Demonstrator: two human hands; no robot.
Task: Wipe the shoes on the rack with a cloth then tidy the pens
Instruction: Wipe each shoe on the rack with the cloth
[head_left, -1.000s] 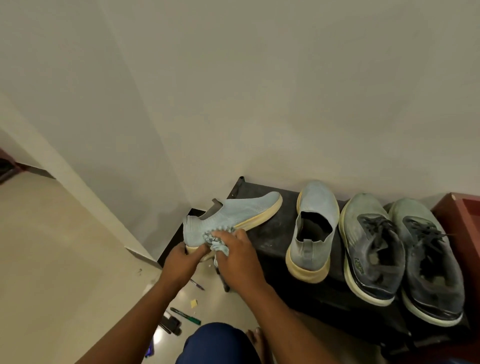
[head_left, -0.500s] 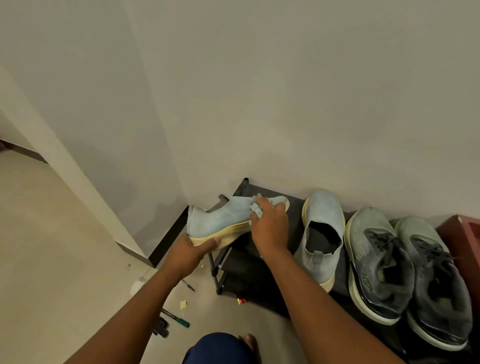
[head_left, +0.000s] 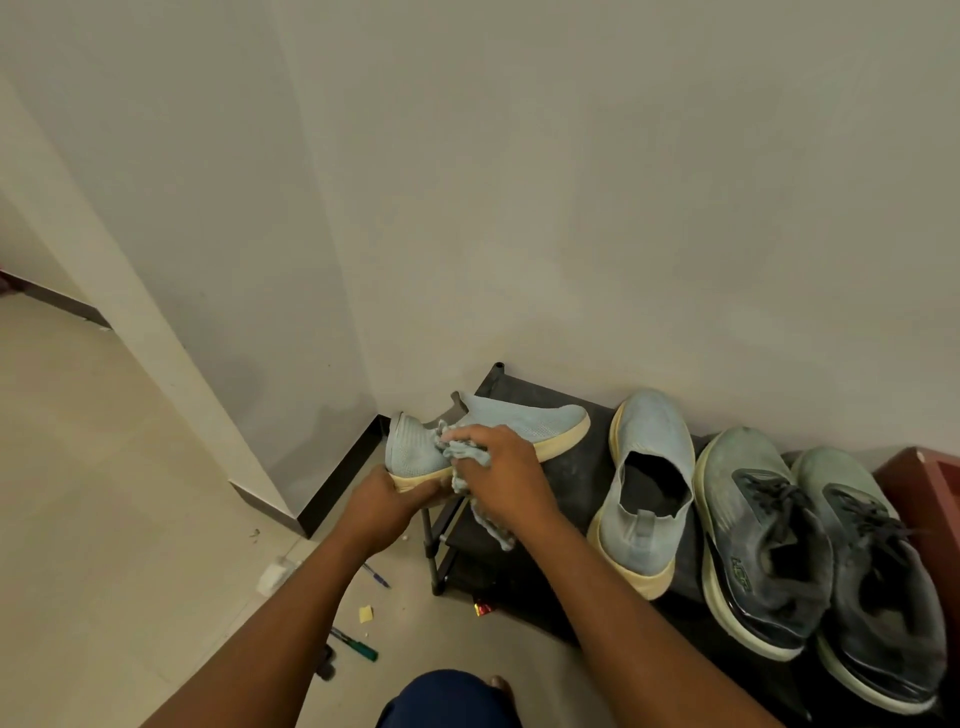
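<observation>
A light blue knit shoe (head_left: 524, 423) with a cream sole is lifted over the left end of the black shoe rack (head_left: 571, 483). My left hand (head_left: 387, 501) grips its sole at the heel from below. My right hand (head_left: 501, 475) holds a light blue cloth (head_left: 467, 454) against the shoe's side near the heel, and part of the cloth hangs down under the hand. The matching blue shoe (head_left: 644, 488) stands on the rack. Pens lie on the floor: a blue pen (head_left: 376, 575) and a green pen (head_left: 356, 646).
Two dark grey laced sneakers (head_left: 763, 540) (head_left: 872, 566) fill the rack's right side, next to a reddish-brown piece of furniture (head_left: 930, 493). On the tiled floor lie a yellow scrap (head_left: 365, 614), a white object (head_left: 272, 576) and a small red item (head_left: 483, 609). The wall corner stands left of the rack.
My right hand with the cloth has slid back from the shoe's toe to the heel side. My left hand keeps holding the sole at the heel.
</observation>
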